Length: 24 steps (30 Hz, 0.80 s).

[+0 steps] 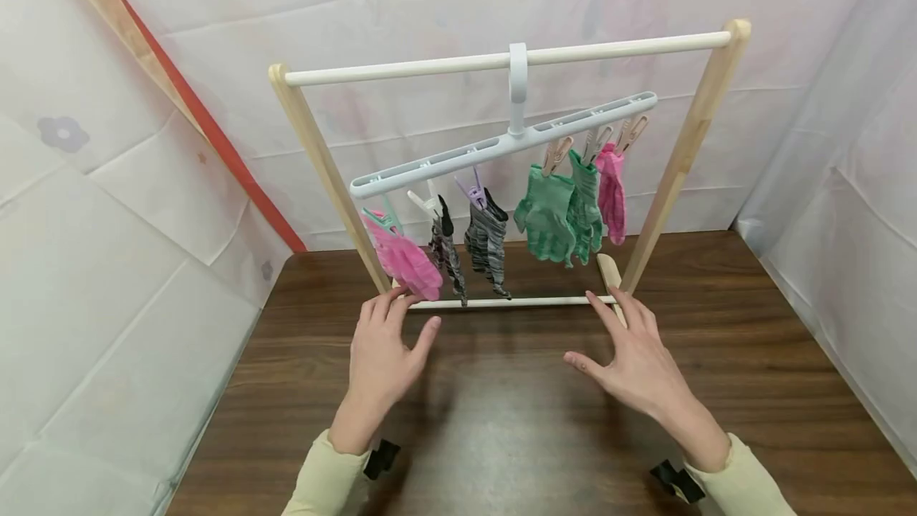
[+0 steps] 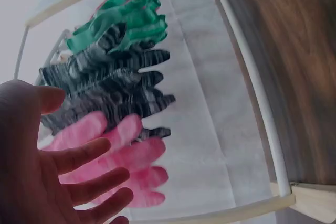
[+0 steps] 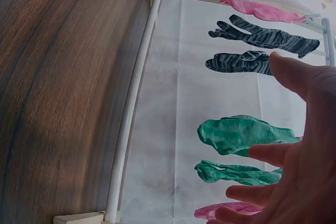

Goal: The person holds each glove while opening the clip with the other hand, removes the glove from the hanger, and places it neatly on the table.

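My left hand (image 1: 384,358) is spread, fingers extended, just below a pink glove (image 1: 405,261) at the left end of the hanger (image 1: 458,156). On the right, my right hand (image 1: 640,367) is likewise spread, in front of the rack's right foot, holding nothing. Two black-and-grey striped gloves (image 1: 487,241) hang left of centre. Green gloves (image 1: 550,209) and another pink glove (image 1: 611,193) hang at the right. Small clothespins (image 1: 557,156) in several colours hold them. The hanger hooks over the top bar and tilts, its left end lower in the head view.
The wooden rack (image 1: 688,158) has a white top bar (image 1: 401,68) and a white lower bar (image 1: 523,302). It stands at the back of a dark wood table (image 1: 501,436). Pale sheets (image 1: 107,285) surround the table, and a red strip (image 1: 208,118) runs down the left.
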Each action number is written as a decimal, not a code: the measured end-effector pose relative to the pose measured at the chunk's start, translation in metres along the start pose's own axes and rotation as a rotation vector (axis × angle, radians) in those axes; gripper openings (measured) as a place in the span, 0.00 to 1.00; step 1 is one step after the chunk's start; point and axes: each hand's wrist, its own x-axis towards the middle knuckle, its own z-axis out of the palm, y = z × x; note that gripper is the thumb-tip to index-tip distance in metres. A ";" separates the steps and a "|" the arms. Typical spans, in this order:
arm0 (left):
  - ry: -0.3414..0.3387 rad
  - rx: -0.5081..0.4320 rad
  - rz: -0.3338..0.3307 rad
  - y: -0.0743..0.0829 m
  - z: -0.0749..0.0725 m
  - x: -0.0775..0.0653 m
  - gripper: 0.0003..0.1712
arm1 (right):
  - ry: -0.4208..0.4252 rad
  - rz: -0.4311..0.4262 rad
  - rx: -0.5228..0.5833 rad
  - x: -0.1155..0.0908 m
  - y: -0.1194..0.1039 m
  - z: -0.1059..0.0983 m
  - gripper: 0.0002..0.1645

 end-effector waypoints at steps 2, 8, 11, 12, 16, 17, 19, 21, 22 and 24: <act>0.013 -0.036 -0.018 -0.003 -0.003 0.003 0.22 | -0.002 0.007 0.008 -0.001 -0.001 0.000 0.54; 0.045 -0.068 -0.082 -0.013 -0.012 0.014 0.17 | -0.001 0.023 0.033 -0.002 -0.002 0.001 0.51; 0.060 -0.084 -0.103 -0.020 -0.014 0.021 0.19 | 0.005 0.021 0.043 -0.003 -0.001 0.004 0.49; 0.067 -0.092 -0.108 -0.022 -0.015 0.023 0.20 | 0.008 0.018 0.050 -0.003 -0.001 0.005 0.49; 0.089 -0.155 -0.131 -0.030 -0.019 0.034 0.24 | 0.021 0.010 0.077 -0.005 -0.001 0.009 0.46; 0.085 -0.178 -0.138 -0.032 -0.020 0.037 0.25 | 0.023 0.012 0.085 -0.006 -0.001 0.009 0.45; 0.067 -0.236 -0.151 -0.036 -0.022 0.042 0.26 | 0.026 0.016 0.097 -0.006 -0.002 0.010 0.44; 0.042 -0.306 -0.163 -0.040 -0.023 0.046 0.28 | 0.027 0.022 0.106 -0.007 -0.002 0.011 0.44; 0.029 -0.344 -0.170 -0.042 -0.023 0.048 0.28 | 0.027 0.026 0.111 -0.007 -0.002 0.011 0.43; 0.016 -0.432 -0.180 -0.045 -0.024 0.052 0.28 | 0.024 0.035 0.123 -0.008 -0.003 0.011 0.42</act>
